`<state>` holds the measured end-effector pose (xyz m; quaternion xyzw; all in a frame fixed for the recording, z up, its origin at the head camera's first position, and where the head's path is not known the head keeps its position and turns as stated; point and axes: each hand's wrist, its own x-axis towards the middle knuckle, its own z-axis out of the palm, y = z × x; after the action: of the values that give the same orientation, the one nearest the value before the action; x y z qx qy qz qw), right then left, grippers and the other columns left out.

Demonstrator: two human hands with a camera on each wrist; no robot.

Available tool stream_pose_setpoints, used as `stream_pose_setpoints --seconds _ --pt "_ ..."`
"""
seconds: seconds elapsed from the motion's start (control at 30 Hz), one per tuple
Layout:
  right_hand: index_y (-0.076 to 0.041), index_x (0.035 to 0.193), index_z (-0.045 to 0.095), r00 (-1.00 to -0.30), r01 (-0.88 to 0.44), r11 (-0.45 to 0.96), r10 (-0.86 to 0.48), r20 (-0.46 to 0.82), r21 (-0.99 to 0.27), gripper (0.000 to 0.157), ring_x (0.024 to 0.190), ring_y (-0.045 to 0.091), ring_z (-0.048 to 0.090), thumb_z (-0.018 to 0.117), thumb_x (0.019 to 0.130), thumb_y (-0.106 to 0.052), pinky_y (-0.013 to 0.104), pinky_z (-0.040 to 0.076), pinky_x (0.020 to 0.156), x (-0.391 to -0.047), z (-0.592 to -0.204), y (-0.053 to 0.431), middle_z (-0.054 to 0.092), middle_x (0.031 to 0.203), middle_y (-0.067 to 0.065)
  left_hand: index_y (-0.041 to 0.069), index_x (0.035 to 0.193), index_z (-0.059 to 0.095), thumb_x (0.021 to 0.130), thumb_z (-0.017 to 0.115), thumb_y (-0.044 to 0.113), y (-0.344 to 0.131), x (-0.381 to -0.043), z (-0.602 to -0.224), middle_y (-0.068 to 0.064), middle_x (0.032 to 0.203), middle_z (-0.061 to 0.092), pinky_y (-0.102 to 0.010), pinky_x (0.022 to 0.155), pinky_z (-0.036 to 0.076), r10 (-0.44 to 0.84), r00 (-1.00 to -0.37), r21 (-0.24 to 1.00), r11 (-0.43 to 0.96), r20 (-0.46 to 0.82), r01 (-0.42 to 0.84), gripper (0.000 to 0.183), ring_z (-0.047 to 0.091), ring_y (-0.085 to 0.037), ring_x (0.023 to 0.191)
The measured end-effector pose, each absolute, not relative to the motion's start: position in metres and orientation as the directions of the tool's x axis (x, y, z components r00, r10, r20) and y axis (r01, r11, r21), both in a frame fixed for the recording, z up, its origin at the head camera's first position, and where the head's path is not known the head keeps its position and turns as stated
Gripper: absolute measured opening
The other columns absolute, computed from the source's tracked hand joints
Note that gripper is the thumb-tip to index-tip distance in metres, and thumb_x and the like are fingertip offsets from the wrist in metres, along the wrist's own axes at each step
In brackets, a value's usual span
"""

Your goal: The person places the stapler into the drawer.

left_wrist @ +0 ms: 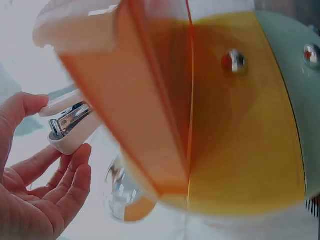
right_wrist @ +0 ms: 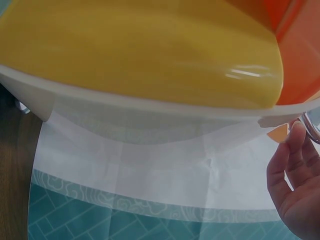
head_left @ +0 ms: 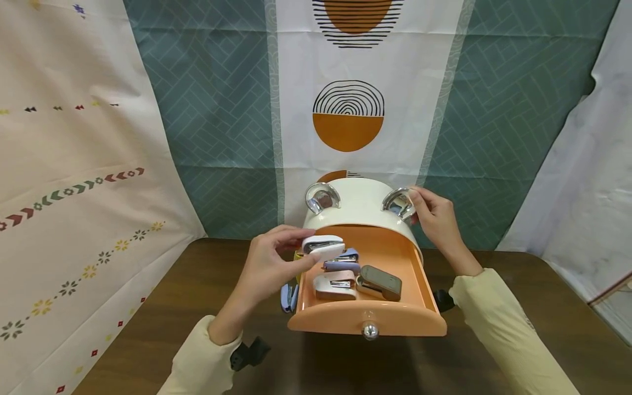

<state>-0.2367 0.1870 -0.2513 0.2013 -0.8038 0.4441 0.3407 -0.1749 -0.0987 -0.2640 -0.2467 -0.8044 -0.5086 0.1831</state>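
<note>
Between thumb and fingers my left hand (head_left: pixel 273 263) pinches a white stapler (head_left: pixel 324 247), held above the left side of a pulled-out orange drawer (head_left: pixel 366 321). The left wrist view shows its metal inside. Under it in the drawer lie a purple stapler (head_left: pixel 342 266), a pinkish-white stapler (head_left: pixel 334 285) and a grey-green stapler (head_left: pixel 379 282). My right hand (head_left: pixel 436 217) pinches the right silver ear-shaped ring (head_left: pixel 399 203) on top of the white cabinet (head_left: pixel 360 203). In the right wrist view, those fingertips meet the ring at the edge of the picture.
A blue stapler (head_left: pixel 288 297) shows left of the drawer, on or above the brown table (head_left: pixel 197 285). A second silver ring (head_left: pixel 322 198) sits at the cabinet's left top. Below the orange drawer are a yellow drawer front (left_wrist: pixel 240 135) and a green one (left_wrist: pixel 295 80). Patterned cloth (head_left: pixel 222 109) hangs behind.
</note>
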Motion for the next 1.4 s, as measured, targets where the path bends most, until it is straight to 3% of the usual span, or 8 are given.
stream_pose_setpoints --seconds 0.27,0.57,0.77,0.93,1.17,1.4 --pt "0.012 0.110 0.059 -0.696 -0.616 0.529 -0.019 0.718 -0.583 0.025 0.047 -0.006 0.043 0.048 0.093 -0.003 0.013 0.039 0.048 -0.238 -0.252 0.187 0.055 0.062 0.024 -0.001 0.103 0.067 0.073 0.075 0.010 -0.069 -0.186 -0.269 -0.005 0.097 0.064 -0.026 0.077 0.050 0.302 -0.766 0.727 0.253 0.567 0.638 0.033 0.061 -0.013 0.084" --pt "0.012 0.108 0.060 -0.693 -0.617 0.529 -0.014 0.721 -0.583 0.024 0.047 -0.005 0.043 0.048 0.093 -0.003 0.014 0.039 0.047 -0.238 -0.252 0.187 0.054 0.061 0.024 0.000 0.107 0.066 0.076 0.073 0.011 -0.048 -0.195 -0.273 -0.008 0.099 0.064 -0.024 0.076 0.050 0.362 -0.789 0.761 0.257 0.496 0.596 0.034 0.063 -0.015 0.085" --pt "0.012 0.108 0.060 -0.697 -0.614 0.523 -0.009 0.717 -0.591 0.024 0.046 0.000 0.045 0.049 0.092 -0.003 0.016 0.041 0.047 -0.238 -0.251 0.187 0.055 0.062 0.024 0.001 0.108 0.066 0.077 0.072 0.012 -0.038 -0.203 -0.275 -0.008 0.101 0.065 -0.019 0.076 0.049 0.402 -0.771 0.696 0.348 0.494 0.628 0.034 0.063 -0.014 0.088" --pt "0.011 0.108 0.060 -0.697 -0.615 0.516 -0.003 0.717 -0.596 0.024 0.046 0.008 0.048 0.049 0.092 -0.003 0.014 0.039 0.047 -0.238 -0.251 0.188 0.056 0.062 0.023 0.000 0.108 0.066 0.077 0.072 0.013 -0.032 -0.208 -0.274 -0.008 0.101 0.066 -0.021 0.079 0.048 0.452 -0.746 0.638 0.398 0.489 0.660 0.034 0.062 -0.014 0.092" --pt "0.012 0.108 0.060 -0.695 -0.621 0.508 -0.005 0.719 -0.597 0.024 0.046 0.001 0.046 0.049 0.092 -0.002 0.014 0.039 0.047 -0.238 -0.252 0.187 0.055 0.062 0.024 0.000 0.110 0.065 0.079 0.071 0.014 -0.026 -0.211 -0.272 -0.008 0.103 0.066 -0.022 0.080 0.047 0.521 -0.727 0.602 0.427 0.446 0.675 0.035 0.061 -0.014 0.094" --pt "0.013 0.109 0.059 -0.692 -0.624 0.505 -0.001 0.722 -0.597 0.024 0.045 0.015 0.050 0.048 0.092 -0.002 0.014 0.039 0.047 -0.239 -0.252 0.188 0.055 0.061 0.024 0.001 0.112 0.064 0.079 0.070 0.013 -0.024 -0.213 -0.271 -0.009 0.106 0.065 -0.023 0.081 0.047 0.545 -0.734 0.582 0.465 0.405 0.667 0.035 0.061 -0.015 0.096"
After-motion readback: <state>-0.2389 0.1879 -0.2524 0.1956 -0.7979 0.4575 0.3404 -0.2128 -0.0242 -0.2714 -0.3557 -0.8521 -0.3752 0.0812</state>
